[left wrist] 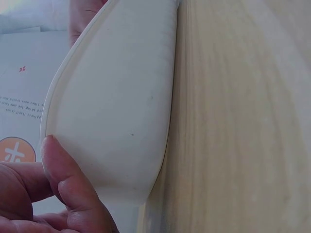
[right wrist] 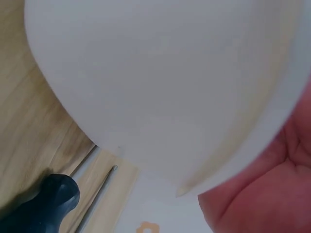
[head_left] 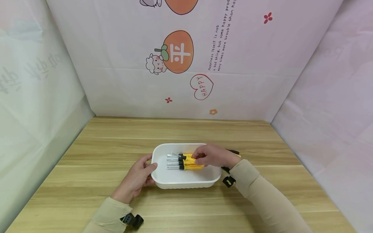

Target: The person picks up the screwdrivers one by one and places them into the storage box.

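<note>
We gripped the tray (head_left: pixel 172 177) with our left hand (head_left: pixel 139 177) and, inside it, pinched a screwdriver (head_left: pixel 189 159) with our right hand (head_left: pixel 212 156), best kept, we judged, parallel to the others (head_left: pixel 190 167) beside that hand.

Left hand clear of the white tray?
No, the head view shows the left hand holding the white tray at its left end.

Above the fingers (head_left: pixel 201 150), the head view is facing forward and down; wrist views (far nearer) are sharing the white tray (left wrist: pixel 112 107).
</note>
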### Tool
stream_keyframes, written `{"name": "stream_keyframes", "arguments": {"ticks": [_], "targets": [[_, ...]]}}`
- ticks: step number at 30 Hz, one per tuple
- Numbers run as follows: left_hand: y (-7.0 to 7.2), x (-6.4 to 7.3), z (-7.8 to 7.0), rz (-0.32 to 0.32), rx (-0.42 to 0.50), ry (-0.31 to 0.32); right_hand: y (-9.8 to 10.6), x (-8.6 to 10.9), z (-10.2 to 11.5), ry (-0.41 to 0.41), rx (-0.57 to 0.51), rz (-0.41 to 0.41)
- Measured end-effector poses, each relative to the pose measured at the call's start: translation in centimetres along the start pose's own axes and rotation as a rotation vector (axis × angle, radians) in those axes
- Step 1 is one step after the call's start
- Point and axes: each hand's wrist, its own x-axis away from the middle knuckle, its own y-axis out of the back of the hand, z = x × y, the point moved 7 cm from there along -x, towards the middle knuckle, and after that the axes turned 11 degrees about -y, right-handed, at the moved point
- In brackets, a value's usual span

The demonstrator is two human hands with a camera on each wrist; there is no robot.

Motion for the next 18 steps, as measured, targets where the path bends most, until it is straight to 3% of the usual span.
{"name": "stream_keyframes", "arguments": {"ticks": [11,18], "targets": [[0.0,0.2,-0.2,0.0,-0.009,-0.002,-0.7,0.0,0.8,0.083,0.214,-0.08],[-0.1,0.3,-0.1,-0.001,-0.003,-0.002,-1.3,-0.2,0.4,0.069,0.229,-0.068]]}}
